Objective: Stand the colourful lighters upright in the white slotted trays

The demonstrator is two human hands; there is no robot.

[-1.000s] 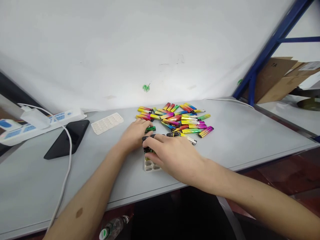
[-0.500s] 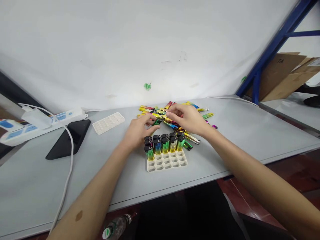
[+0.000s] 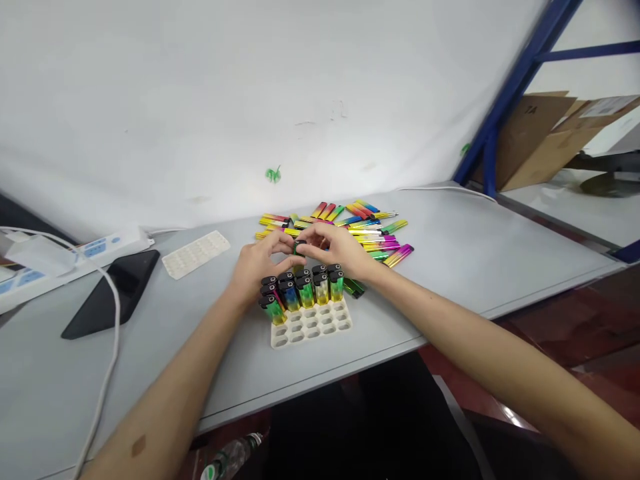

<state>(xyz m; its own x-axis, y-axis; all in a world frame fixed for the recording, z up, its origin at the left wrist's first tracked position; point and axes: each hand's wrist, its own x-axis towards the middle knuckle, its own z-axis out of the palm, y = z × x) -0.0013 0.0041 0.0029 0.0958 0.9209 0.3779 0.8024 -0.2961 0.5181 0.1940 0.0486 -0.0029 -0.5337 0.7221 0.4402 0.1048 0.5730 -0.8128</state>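
Note:
My left hand (image 3: 261, 265) and my right hand (image 3: 339, 251) meet behind the cream holed tray (image 3: 312, 332). Between their fingertips is a lighter with a black top (image 3: 299, 247), held roughly upright; fingers and the standing lighters hide much of its body. Both hands are closed on it. Several coloured lighters with black tops, among them a green one (image 3: 306, 291), stand in the tray's far rows. At the left end, a green-yellow lighter (image 3: 273, 309) leans a little. Holes in the near rows hold nothing. Behind and beside my right hand lies a loose pile of shiny lighters (image 3: 395, 255).
A second holed tray (image 3: 196, 254) lies to the left, beside a black phone (image 3: 111, 293). A white power strip (image 3: 107, 250) and a white cable (image 3: 116, 333) are at the far left. The wall (image 3: 225, 100) closes off the back. Below the table edge is a plastic bottle (image 3: 233, 458).
My right hand has come left from the pile to join my left hand. The lighter at my left fingers now stands more upright between both hands. The view has shifted right.

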